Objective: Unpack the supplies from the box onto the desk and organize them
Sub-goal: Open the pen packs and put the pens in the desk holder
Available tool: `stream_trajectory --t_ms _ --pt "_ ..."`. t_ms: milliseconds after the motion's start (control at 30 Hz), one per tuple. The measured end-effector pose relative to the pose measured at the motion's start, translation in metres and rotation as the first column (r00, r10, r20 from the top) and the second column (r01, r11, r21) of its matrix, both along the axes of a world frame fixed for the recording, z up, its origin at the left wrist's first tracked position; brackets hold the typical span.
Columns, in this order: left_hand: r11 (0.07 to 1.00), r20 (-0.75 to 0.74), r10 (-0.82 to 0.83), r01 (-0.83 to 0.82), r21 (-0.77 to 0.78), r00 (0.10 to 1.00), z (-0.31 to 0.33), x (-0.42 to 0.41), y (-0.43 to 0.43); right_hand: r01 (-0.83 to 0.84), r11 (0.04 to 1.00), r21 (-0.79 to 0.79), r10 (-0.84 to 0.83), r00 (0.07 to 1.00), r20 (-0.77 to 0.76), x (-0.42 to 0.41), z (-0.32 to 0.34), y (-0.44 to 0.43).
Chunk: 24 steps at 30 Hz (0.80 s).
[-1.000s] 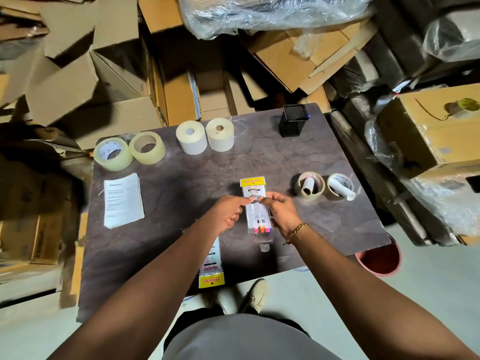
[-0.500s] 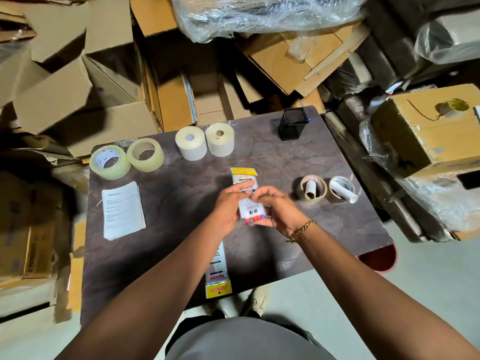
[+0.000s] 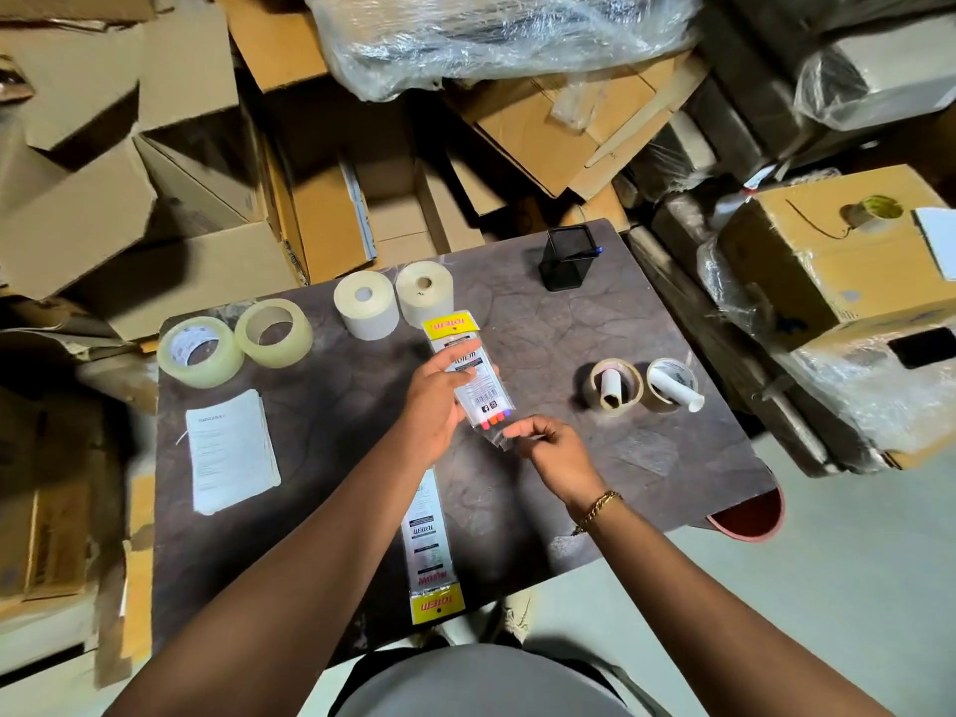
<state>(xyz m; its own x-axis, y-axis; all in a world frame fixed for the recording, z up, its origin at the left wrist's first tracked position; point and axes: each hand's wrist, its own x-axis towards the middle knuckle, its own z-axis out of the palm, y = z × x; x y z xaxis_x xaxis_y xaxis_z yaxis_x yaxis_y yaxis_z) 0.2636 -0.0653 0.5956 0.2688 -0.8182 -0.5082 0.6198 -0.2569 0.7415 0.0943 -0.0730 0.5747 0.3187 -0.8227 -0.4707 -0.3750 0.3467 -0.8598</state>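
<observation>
Plastic sleeve (image 3: 478, 388) of markers (image 3: 491, 419), left hand (image 3: 433, 403) gripping it, right hand (image 3: 554, 453) pinching its end

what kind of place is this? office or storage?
Most likely a storeroom or warehouse corner, not an office. Open and flattened cardboard boxes are heaped around the desk, stretch-wrapped bundles lie among them, and the desk holds packing tape rolls.

TOTEM: held pack (image 3: 486, 393), lying pack (image 3: 429, 551)
</observation>
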Motion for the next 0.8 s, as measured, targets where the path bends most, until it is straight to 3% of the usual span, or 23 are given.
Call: stream_trajectory --t_ms 100,233,367,567,800 --pt "0.999 0.090 0.049 -0.048 -0.011 0.995 0.006 0.002 -0.009 0.114 0.991 -0.075 -0.114 0.993 -0.001 -0.002 0.009 0.002" --pt "0.997 0.246 0.069 -0.056 -0.057 0.967 0.014 0.002 -0.017 0.042 0.951 0.307 -0.120 0.963 0.240 0.008 0.029 0.001" --pt "0.988 0.386 0.056 0.006 -0.156 0.921 0.027 -0.002 -0.020 -0.056 0.886 0.459 -0.086 0.956 0.281 0.018 0.039 -0.015" --pt "0.970 0.441 -0.010 0.116 -0.213 0.897 0.043 -0.005 -0.022 -0.160 0.840 0.518 -0.160 0.839 0.520 0.021 0.046 -0.036" --pt "0.958 0.517 -0.085 0.213 -0.194 0.852 0.058 0.001 -0.028 -0.185 0.862 0.471 -0.136 0.812 0.567 0.018 0.051 -0.050"
